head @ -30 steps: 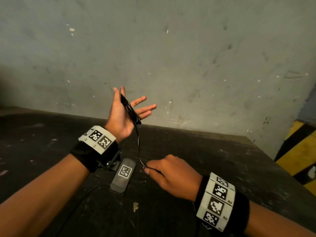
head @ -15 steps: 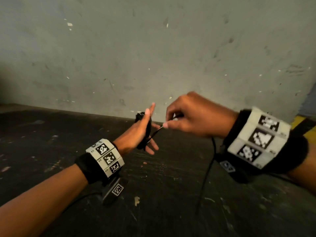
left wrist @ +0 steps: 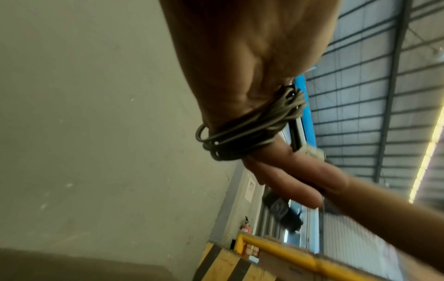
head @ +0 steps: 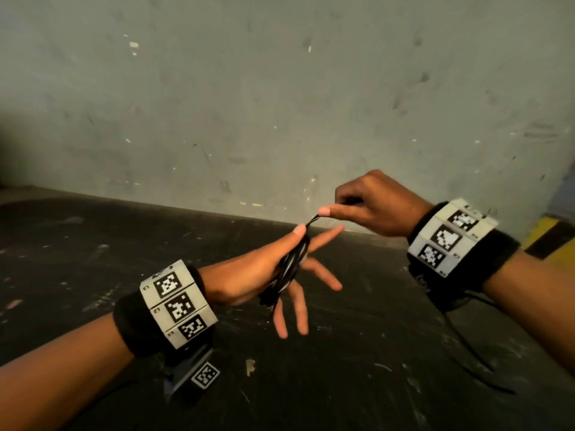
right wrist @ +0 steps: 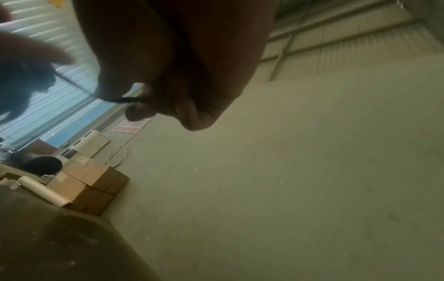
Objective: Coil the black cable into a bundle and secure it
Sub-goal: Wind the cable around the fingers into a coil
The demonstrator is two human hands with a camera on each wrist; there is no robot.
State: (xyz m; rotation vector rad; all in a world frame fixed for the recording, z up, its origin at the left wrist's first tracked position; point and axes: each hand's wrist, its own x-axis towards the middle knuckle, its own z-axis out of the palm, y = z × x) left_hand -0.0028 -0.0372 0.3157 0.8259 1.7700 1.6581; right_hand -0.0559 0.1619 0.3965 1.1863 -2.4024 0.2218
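Observation:
The black cable [head: 289, 269] lies in several turns around my left hand [head: 317, 241], crossing the palm below the thumb. That hand is held above the table with its fingers straight and spread. In the left wrist view the coil [left wrist: 245, 131] wraps the hand at the base of the fingers [left wrist: 288, 176]. My right hand [head: 326, 211] is just right of the left thumb tip and pinches the short free end of the cable [head: 314, 219] between thumb and forefinger. The right wrist view shows the same pinch [right wrist: 134, 102] on the thin black end [right wrist: 125, 99].
A dark, scuffed table top [head: 342, 384] runs below both hands, against a grey wall [head: 280, 104]. A yellow-and-black barrier [head: 547, 234] stands at the right edge. A black lead [head: 466, 346] hangs from my right wrist. Cardboard boxes [right wrist: 91, 188] stand far off.
My right hand rose from the table to beside the left thumb, drawing the cable up and shortening the free end. My left hand sank and tipped its fingers forward.

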